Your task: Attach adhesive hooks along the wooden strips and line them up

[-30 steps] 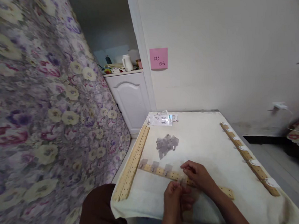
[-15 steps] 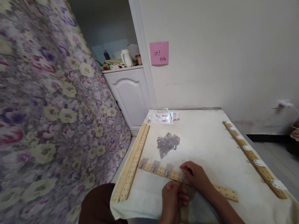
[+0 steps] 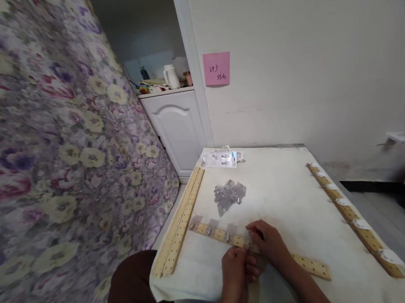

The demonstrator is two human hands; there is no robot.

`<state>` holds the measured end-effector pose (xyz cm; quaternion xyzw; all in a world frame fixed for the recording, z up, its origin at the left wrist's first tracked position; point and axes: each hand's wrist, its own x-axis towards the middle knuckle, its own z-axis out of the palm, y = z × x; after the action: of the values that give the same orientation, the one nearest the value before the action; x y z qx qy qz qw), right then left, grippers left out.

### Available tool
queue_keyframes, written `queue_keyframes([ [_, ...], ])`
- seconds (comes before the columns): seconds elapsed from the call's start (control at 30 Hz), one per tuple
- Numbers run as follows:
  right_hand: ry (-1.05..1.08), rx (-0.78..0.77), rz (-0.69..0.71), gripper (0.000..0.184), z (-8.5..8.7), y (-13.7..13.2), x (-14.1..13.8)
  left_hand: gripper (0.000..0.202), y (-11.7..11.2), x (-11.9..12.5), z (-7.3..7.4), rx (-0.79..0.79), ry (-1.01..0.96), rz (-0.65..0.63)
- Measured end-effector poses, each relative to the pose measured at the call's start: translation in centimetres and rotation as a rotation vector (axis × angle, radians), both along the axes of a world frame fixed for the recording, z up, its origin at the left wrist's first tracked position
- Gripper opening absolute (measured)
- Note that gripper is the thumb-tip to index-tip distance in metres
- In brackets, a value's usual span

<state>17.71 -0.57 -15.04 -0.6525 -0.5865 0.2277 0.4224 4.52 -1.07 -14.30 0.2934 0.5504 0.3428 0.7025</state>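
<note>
So far, the near wooden strip [image 3: 308,265], lying slantwise across the cloth-covered table [image 3: 280,188] in front of the person, carries three clear tabs [image 3: 212,226] at its left end. A fourth clear piece [image 3: 250,245] sits at the strip's middle, where both hands meet. The left hand [image 3: 235,270] has its fingers curled in narrow and seems to pinch this piece. The right hand [image 3: 268,241] bends its fingers close down onto the piece and the strip; whether it grips or only presses cannot be told. By this showing, less than half the strip is filled, and its holes to the right of the hands are bare.

Beyond the strip lies a loose heap of clear tabs [image 3: 230,195], and further beyond a flat packet [image 3: 220,159]. Left of the strip, a pair of bare strips [image 3: 179,228] runs along the table edge. Well to its right, another strip [image 3: 354,217] bears a row of white discs [image 3: 343,202].

The fingertips hide the fourth piece's seat. The tabs' metal parts are too small to make out, and the forearms are cut off at the bottom.
</note>
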Motion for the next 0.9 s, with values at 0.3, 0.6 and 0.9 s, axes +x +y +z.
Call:
queue_keyframes([
  [0.3, -0.001, 0.013, -0.01, 0.023, -0.6, 0.1, 0.0, 0.025, 0.0, 0.1, 0.0, 0.009, 0.039, -0.031],
  [0.6, -0.031, 0.008, -0.025, 0.022, -0.7, 0.0, -0.1, 0.018, -0.2, 0.0, -0.2, 0.034, 0.049, -0.039],
  [0.9, -0.047, 0.029, -0.03, 0.022, -1.1, 0.2, -0.1, 0.019, 0.0, 0.3, -0.2, 0.02, 0.083, -0.039],
])
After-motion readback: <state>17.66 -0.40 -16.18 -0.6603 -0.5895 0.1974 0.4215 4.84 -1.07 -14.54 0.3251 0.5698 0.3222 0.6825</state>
